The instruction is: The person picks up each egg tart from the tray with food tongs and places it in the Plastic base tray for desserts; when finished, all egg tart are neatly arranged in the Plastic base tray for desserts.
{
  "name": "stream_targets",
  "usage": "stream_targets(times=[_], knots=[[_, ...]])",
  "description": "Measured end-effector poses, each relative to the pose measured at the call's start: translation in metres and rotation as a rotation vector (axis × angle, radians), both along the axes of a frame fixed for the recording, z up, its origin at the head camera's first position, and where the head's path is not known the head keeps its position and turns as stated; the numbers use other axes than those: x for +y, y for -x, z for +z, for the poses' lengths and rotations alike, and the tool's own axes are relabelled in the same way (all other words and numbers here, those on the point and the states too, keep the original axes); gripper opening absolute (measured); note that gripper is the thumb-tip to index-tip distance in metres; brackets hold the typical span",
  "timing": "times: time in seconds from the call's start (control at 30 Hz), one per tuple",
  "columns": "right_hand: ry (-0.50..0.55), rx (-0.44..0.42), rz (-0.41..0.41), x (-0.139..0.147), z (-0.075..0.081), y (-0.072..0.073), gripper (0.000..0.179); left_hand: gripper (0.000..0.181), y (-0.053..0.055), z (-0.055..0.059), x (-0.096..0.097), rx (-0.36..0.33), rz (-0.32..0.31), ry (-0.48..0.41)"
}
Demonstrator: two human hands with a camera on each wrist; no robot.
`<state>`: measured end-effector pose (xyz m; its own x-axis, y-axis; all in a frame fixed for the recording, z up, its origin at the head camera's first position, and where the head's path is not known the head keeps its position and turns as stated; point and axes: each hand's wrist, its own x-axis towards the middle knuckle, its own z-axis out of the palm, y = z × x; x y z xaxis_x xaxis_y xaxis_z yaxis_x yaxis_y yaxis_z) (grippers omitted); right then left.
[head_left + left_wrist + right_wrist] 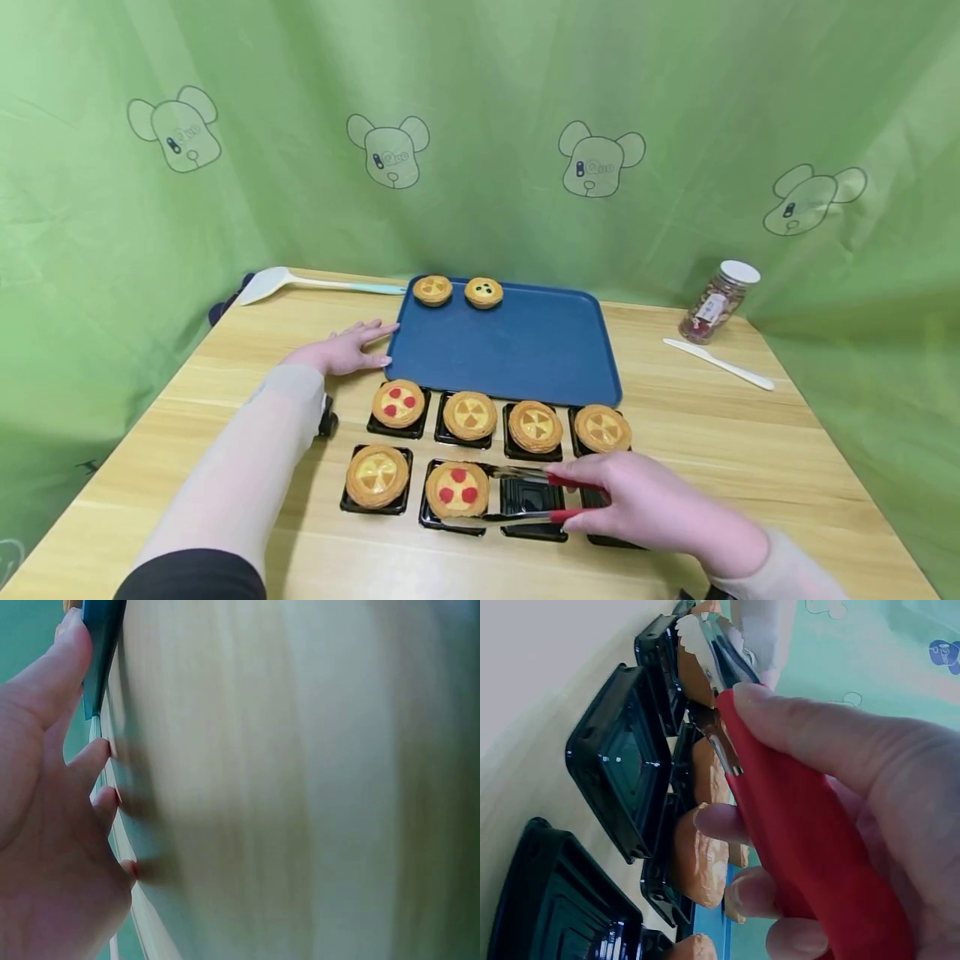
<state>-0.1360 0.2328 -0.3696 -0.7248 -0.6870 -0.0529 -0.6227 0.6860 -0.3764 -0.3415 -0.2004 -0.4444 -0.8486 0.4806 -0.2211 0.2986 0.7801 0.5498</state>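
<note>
My right hand [652, 504] grips red-handled tongs [802, 840], whose metal arms reach left to either side of a red-berry tart [457, 490]. That tart sits on a small black plastic tray in the front row; whether the tongs press on it I cannot tell. To its left is a yellow-topped tart [377, 476] on another black tray. Between my hand and the berry tart, a black tray [532, 496] shows its ribbed bottom. My left hand [348, 348] lies with spread fingers at the left edge of the blue tray [525, 342], thumb and a fingertip at its rim.
Behind are more tarts on black trays, including one with red berries [398, 403]. Two tarts [432, 289] lie on the blue tray's far left. A white spatula [300, 282] lies back left; a lidded jar [716, 304] and white plastic knife [720, 363] are at right.
</note>
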Motion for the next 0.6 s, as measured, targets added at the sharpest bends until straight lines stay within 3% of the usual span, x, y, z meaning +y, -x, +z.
stream_targets(times=[0.4, 0.6], knots=[[-0.047, -0.001, -0.023, -0.0035, -0.0032, 0.0005, 0.061, 0.073, -0.0002, -0.0003, 0.0003, -0.003, 0.004, -0.004], [-0.031, 0.048, -0.027, -0.0031, -0.0026, -0.0006, 0.062, 0.072, -0.0012, 0.0005, 0.0004, -0.002, 0.005, -0.005]])
